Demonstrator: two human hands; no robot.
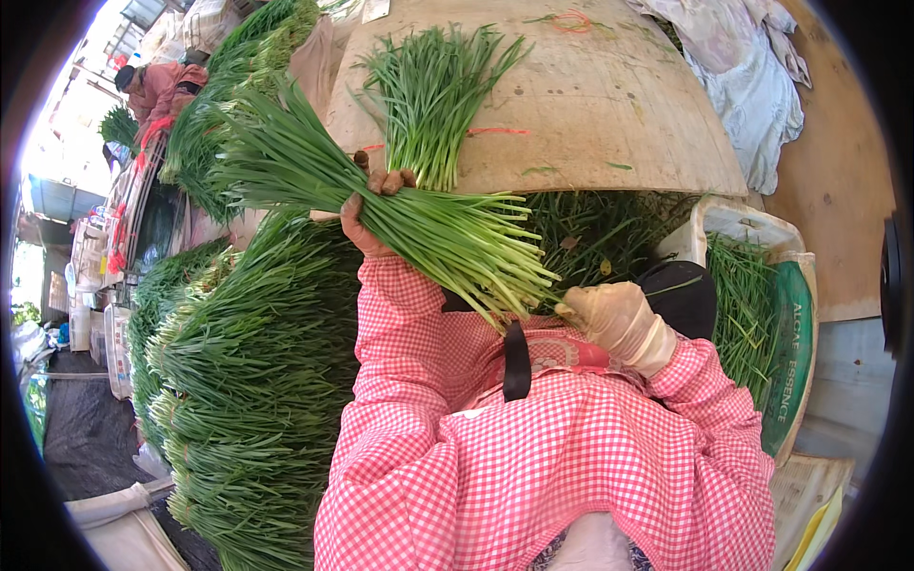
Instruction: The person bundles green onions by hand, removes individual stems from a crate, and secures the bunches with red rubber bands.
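Note:
My left hand [369,211] grips a thick bunch of garlic chives [433,228] around its middle. The dark green leaf tips fan out to the upper left, and the pale stem ends point down and right across my lap. At those stem ends is my right hand [614,319], in a pale glove, with its fingers curled closed. Whatever its fingertips pinch is too small to make out. Beyond the held bunch, a second bunch of chives [433,100] lies on the wooden board, stems toward me.
A large heap of chives [257,381] is stacked at my left. The wooden board [609,124] bears red ties [571,21]. Loose greens [609,233] lie under its near edge. On the right stands a white crate [747,221] holding greens. Another person [162,90] works at the far left.

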